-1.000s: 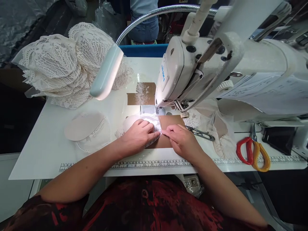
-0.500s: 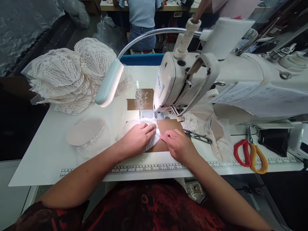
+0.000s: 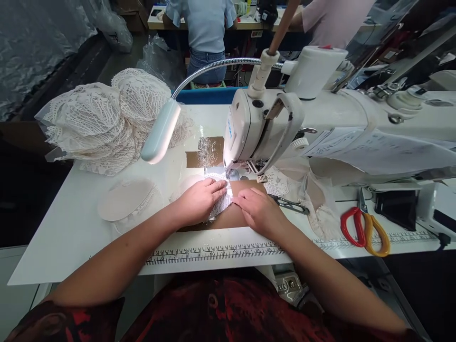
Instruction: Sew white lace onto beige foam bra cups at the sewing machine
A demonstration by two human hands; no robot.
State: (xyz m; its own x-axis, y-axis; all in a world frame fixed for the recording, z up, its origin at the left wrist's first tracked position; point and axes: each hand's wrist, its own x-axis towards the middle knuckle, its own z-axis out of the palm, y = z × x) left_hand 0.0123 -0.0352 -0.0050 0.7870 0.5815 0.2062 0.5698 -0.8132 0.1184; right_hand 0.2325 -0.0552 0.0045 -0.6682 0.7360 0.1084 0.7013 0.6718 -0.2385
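Note:
My left hand [image 3: 201, 198] lies on a white lace piece [image 3: 221, 205], its fingers stretched out flat and pressing the lace down just in front of the needle area of the sewing machine [image 3: 238, 128]. From the right, my right hand [image 3: 260, 211] has its thumb and finger closed at the edge of the same lace, the other fingers curled. Brown tape-like sheeting [image 3: 228, 219] covers the table under both hands. Where the lace meets the presser foot is bright and partly hidden.
Lace pieces [image 3: 89, 114] are heaped at the back left; round pads [image 3: 124, 199] lie nearer. A lamp [image 3: 162, 130] hangs over the table. To the right are thread snips [image 3: 290, 204], beige fabric [image 3: 317, 213], scissors [image 3: 366, 230] and a ruler strip [image 3: 221, 251]. People [image 3: 206, 28] work behind.
My right finger and thumb have shifted slightly left along the lace edge, and the left fingers lie flatter. The whole view has tilted up a little, showing more of the background.

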